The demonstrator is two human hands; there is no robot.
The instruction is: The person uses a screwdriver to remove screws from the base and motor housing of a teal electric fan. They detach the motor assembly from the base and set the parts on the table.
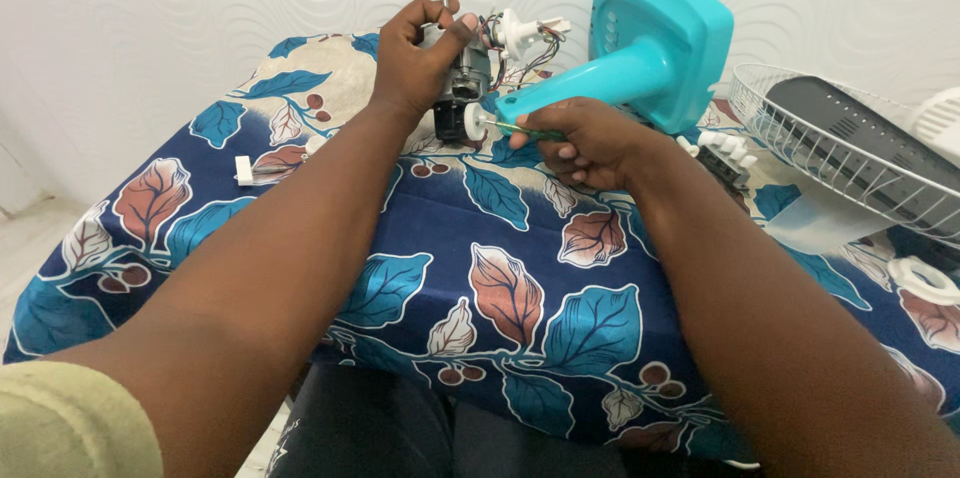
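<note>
Working over the desk [420, 268] draped in navy leaf-patterned cloth, we have the turquoise plastic fan housing [655, 43] lying at the far edge beside a white wire fan guard [850, 163]. Our left hand [415, 63] holds its grip clenched around the grey metal fan motor [465, 78], shaft upright. Our right hand [590, 143] grasps a slim green-handled screwdriver [525, 133], its tip at the motor's base.

No package, label, sign or screen can be made out anywhere in this view, neither on the desk nor on the wall behind it.
</note>
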